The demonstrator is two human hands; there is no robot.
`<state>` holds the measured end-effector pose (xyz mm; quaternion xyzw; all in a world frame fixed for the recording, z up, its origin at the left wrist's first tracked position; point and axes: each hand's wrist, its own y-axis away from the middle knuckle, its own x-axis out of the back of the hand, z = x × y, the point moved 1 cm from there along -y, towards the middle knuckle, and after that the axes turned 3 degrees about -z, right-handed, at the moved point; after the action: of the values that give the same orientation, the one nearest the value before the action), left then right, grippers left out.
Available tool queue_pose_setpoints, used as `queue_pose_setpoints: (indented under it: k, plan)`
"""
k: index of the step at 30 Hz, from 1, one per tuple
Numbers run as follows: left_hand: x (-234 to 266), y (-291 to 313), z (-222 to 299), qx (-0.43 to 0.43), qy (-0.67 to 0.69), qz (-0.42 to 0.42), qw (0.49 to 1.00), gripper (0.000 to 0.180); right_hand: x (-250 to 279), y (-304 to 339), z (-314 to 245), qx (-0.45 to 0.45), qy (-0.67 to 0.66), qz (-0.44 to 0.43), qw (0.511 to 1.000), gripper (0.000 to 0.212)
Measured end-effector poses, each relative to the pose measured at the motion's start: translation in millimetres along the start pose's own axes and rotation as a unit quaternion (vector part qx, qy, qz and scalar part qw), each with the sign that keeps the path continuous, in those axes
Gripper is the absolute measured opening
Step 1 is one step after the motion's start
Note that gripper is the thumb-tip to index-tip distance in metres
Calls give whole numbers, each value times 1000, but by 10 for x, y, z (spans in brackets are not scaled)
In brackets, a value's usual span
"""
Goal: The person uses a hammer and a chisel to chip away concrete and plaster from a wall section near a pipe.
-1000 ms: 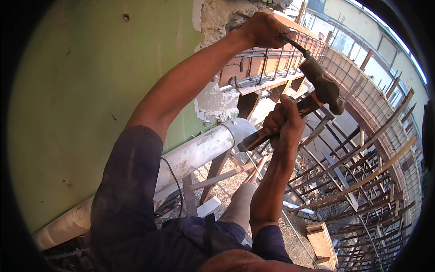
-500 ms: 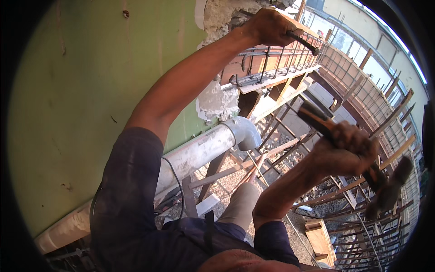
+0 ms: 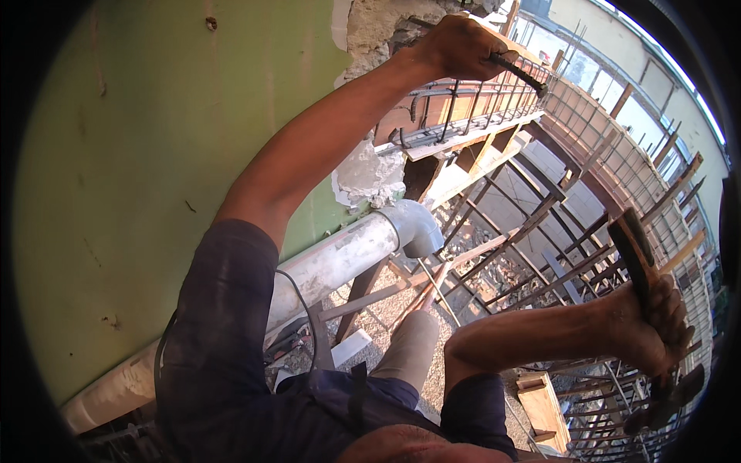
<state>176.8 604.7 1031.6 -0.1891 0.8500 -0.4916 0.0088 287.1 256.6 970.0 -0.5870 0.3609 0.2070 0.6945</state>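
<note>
High up in front, my left hand [image 3: 463, 48] is closed around a dark steel chisel [image 3: 528, 77]. The chisel's near end sticks out to the right of my fist, and its other end points into the broken concrete [image 3: 370, 35] at the wall's edge. Off to the right, my right hand [image 3: 652, 328] grips a hammer [image 3: 634, 243] by its handle, well apart from the chisel. The handle's butt points up, and the dark hammer head, partly hidden and dim, hangs below my fist near the picture's rim.
A green wall [image 3: 154, 193] fills the left side. Along its foot runs a grey pipe [image 3: 340, 258] with an elbow. Ahead are a rebar cage [image 3: 478, 96] and wooden formwork [image 3: 494, 158]. Crossed props [image 3: 532, 224], rebar and a wooden box [image 3: 543, 413] lie lower right.
My right hand has swung right and downward with the hammer, farther from the chisel. My left hand and the chisel have stayed in place.
</note>
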Motion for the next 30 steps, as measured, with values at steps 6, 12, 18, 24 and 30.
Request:
queue_pose_setpoints:
  k: [6,12,18,24,30]
  plan:
    - [7,179,-49,81,-50,-76,993,35,138,1234,1061,-507,186,-174,823,39]
    - [64,118,-115,36,-36,-60,997,37,129,638,325,-303,109,-92,942,39]
    - [-18,22,-41,82,-48,-82,992,34,-132,421,413,-110,-84,-56,989,36]
    - [-31,423,136,-10,-28,-150,988,38,261,1185,1079,-490,155,-133,847,36]
    - [-27,307,453,-14,34,-154,987,34,695,1208,541,-476,169,-52,862,26]
